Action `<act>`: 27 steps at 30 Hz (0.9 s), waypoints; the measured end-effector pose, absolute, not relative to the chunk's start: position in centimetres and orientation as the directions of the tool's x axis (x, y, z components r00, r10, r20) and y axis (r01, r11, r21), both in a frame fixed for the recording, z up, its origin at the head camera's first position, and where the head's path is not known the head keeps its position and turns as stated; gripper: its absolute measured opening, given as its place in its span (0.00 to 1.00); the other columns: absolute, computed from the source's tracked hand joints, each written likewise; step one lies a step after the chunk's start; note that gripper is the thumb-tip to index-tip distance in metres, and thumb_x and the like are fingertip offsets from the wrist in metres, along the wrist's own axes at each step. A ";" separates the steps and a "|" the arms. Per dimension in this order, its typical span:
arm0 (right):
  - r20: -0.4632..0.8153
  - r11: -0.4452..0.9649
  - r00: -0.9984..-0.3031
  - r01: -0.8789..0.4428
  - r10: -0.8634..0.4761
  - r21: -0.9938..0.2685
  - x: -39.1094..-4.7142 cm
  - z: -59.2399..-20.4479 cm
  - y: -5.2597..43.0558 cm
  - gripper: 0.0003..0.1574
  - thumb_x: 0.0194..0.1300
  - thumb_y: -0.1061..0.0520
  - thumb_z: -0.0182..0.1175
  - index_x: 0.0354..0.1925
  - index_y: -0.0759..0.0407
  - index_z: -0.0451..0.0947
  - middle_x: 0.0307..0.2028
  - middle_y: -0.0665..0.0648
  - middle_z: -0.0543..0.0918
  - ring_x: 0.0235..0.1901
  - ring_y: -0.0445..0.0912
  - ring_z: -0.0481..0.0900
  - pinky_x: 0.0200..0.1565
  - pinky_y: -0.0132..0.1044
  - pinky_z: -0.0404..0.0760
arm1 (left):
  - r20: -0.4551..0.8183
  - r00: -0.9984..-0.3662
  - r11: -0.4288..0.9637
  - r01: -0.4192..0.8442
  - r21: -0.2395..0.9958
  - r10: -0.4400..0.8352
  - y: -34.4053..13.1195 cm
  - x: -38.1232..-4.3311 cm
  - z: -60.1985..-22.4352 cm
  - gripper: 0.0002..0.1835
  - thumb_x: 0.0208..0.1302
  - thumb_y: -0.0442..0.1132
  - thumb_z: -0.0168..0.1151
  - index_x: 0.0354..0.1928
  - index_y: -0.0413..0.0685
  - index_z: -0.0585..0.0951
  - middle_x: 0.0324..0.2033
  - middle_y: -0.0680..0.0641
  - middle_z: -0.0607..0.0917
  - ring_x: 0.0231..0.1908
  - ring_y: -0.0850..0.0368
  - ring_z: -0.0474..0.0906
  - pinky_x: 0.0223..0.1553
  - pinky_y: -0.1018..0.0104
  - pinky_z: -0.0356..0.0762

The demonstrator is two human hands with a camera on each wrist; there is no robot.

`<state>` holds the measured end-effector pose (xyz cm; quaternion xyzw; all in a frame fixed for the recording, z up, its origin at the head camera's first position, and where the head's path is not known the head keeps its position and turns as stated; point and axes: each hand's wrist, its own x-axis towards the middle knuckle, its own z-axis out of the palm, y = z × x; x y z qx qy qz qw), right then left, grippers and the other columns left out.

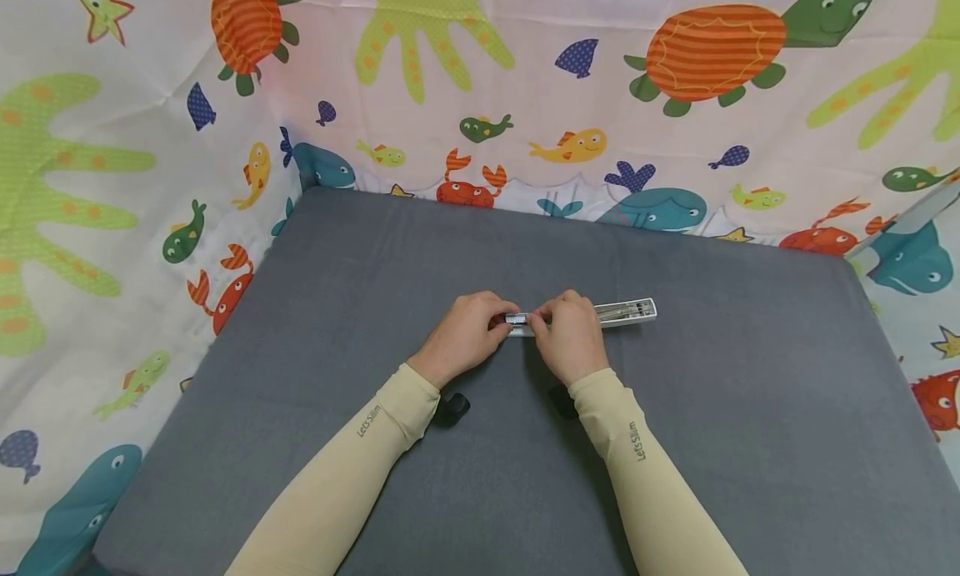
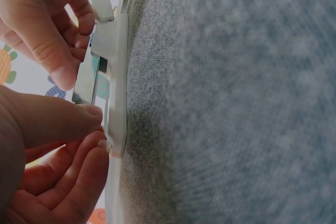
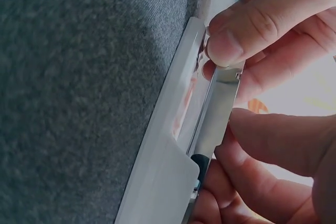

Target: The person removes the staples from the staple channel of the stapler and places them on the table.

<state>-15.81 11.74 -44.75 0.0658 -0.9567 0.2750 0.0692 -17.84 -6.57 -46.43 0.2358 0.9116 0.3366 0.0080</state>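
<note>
A white stapler lies swung open on the grey surface, its cover folded out to the right. My left hand pinches the front end of its metal magazine between thumb and fingers. Farther along, my right hand holds the same magazine, thumb on the near side and fingers curled behind. In the left wrist view the magazine stands slightly raised above the white base, with a gap between them. My left fingertips hide the magazine's tip, so I cannot tell whether staples are there.
A grey cloth-covered table spreads around the hands. Behind it and at the sides hangs a white curtain printed with sea animals. Black wrist devices sit under the cream sleeves.
</note>
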 end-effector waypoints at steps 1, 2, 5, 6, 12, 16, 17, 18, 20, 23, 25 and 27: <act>0.169 0.839 -0.982 -0.161 -0.084 -0.520 -15.8 -44.8 11.7 0.13 0.72 0.56 0.71 0.39 0.67 0.92 0.36 0.65 0.84 0.39 0.61 0.78 0.47 0.52 0.76 | 0.144 -0.889 0.661 0.424 0.618 0.435 -6.6 -17.9 -46.4 0.12 0.75 0.34 0.69 0.56 0.46 0.91 0.43 0.48 0.89 0.37 0.58 0.81 0.41 0.64 0.84; 0.170 0.837 -0.982 -0.160 -0.082 -0.523 -15.9 -44.8 11.7 0.13 0.72 0.56 0.71 0.39 0.67 0.92 0.36 0.65 0.85 0.39 0.61 0.78 0.47 0.52 0.76 | 0.144 -0.889 0.662 0.424 0.619 0.434 -6.6 -17.9 -46.5 0.12 0.75 0.34 0.69 0.56 0.46 0.91 0.43 0.48 0.89 0.37 0.58 0.81 0.41 0.64 0.84; 0.168 0.833 -0.983 -0.156 -0.077 -0.531 -15.9 -44.8 11.7 0.13 0.72 0.56 0.72 0.39 0.67 0.92 0.36 0.65 0.85 0.39 0.61 0.78 0.47 0.52 0.75 | 0.142 -0.891 0.664 0.420 0.618 0.431 -6.6 -17.9 -46.5 0.12 0.75 0.34 0.69 0.56 0.47 0.91 0.42 0.48 0.89 0.37 0.58 0.81 0.41 0.64 0.84; 0.167 0.832 -0.983 -0.154 -0.076 -0.533 -15.9 -44.8 11.7 0.13 0.72 0.56 0.71 0.39 0.67 0.92 0.36 0.65 0.85 0.39 0.61 0.78 0.47 0.52 0.75 | 0.142 -0.891 0.667 0.420 0.615 0.431 -6.6 -17.9 -46.5 0.12 0.75 0.34 0.69 0.56 0.47 0.91 0.42 0.48 0.89 0.37 0.58 0.81 0.41 0.64 0.84; 0.161 0.829 -0.984 -0.148 -0.071 -0.539 -15.8 -44.8 11.8 0.12 0.72 0.56 0.72 0.39 0.67 0.92 0.37 0.65 0.85 0.40 0.61 0.78 0.47 0.52 0.75 | 0.143 -0.890 0.671 0.424 0.609 0.433 -6.5 -17.9 -46.5 0.12 0.75 0.34 0.69 0.56 0.48 0.91 0.42 0.48 0.89 0.37 0.59 0.81 0.41 0.64 0.84; 0.157 0.827 -0.985 -0.143 -0.067 -0.544 -15.9 -44.9 11.9 0.12 0.72 0.56 0.72 0.39 0.66 0.93 0.37 0.65 0.85 0.40 0.60 0.78 0.47 0.52 0.75 | 0.151 -0.887 0.668 0.431 0.607 0.436 -6.5 -17.9 -46.6 0.12 0.74 0.34 0.70 0.56 0.47 0.91 0.42 0.48 0.89 0.37 0.59 0.81 0.41 0.63 0.84; 0.153 0.826 -0.986 -0.141 -0.067 -0.545 -15.9 -44.9 11.9 0.12 0.72 0.55 0.72 0.40 0.66 0.93 0.38 0.65 0.85 0.40 0.60 0.78 0.47 0.52 0.75 | 0.154 -0.887 0.668 0.434 0.605 0.436 -6.6 -17.9 -46.6 0.12 0.74 0.34 0.70 0.56 0.47 0.91 0.42 0.48 0.89 0.37 0.59 0.81 0.42 0.63 0.84; 0.147 0.825 -0.987 -0.137 -0.066 -0.548 -16.0 -44.9 11.9 0.12 0.72 0.55 0.72 0.40 0.66 0.93 0.38 0.64 0.85 0.40 0.60 0.78 0.46 0.52 0.75 | 0.157 -0.886 0.668 0.436 0.603 0.436 -6.6 -17.9 -46.6 0.12 0.74 0.34 0.70 0.56 0.47 0.91 0.42 0.48 0.89 0.37 0.59 0.81 0.42 0.63 0.84; 0.130 0.821 -0.989 -0.126 -0.063 -0.557 -16.0 -44.9 11.9 0.12 0.72 0.55 0.72 0.40 0.65 0.93 0.38 0.64 0.85 0.40 0.59 0.77 0.46 0.51 0.75 | 0.160 -0.886 0.670 0.438 0.600 0.436 -6.6 -17.9 -46.6 0.13 0.74 0.35 0.70 0.57 0.47 0.91 0.42 0.48 0.89 0.37 0.59 0.81 0.42 0.63 0.84; 0.100 0.812 -0.993 -0.105 -0.057 -0.574 -16.1 -44.8 11.9 0.12 0.73 0.55 0.71 0.40 0.64 0.93 0.39 0.63 0.84 0.41 0.58 0.77 0.47 0.51 0.74 | 0.161 -0.886 0.669 0.438 0.600 0.435 -6.7 -17.9 -46.7 0.13 0.74 0.35 0.70 0.57 0.47 0.91 0.43 0.48 0.89 0.37 0.59 0.82 0.43 0.63 0.84; 0.083 0.808 -0.995 -0.094 -0.056 -0.582 -16.1 -44.7 11.9 0.11 0.73 0.55 0.71 0.40 0.63 0.93 0.39 0.63 0.84 0.41 0.58 0.77 0.47 0.50 0.74 | 0.160 -0.886 0.670 0.438 0.600 0.436 -6.7 -17.9 -46.7 0.13 0.74 0.35 0.70 0.57 0.48 0.91 0.43 0.48 0.90 0.37 0.59 0.82 0.43 0.63 0.85; 0.072 0.804 -0.996 -0.088 -0.057 -0.588 -16.1 -44.6 12.0 0.11 0.73 0.55 0.71 0.40 0.62 0.93 0.40 0.62 0.84 0.42 0.58 0.77 0.47 0.50 0.74 | 0.159 -0.886 0.669 0.437 0.601 0.436 -6.7 -17.9 -46.7 0.13 0.74 0.34 0.70 0.57 0.48 0.91 0.43 0.48 0.90 0.37 0.59 0.82 0.43 0.63 0.85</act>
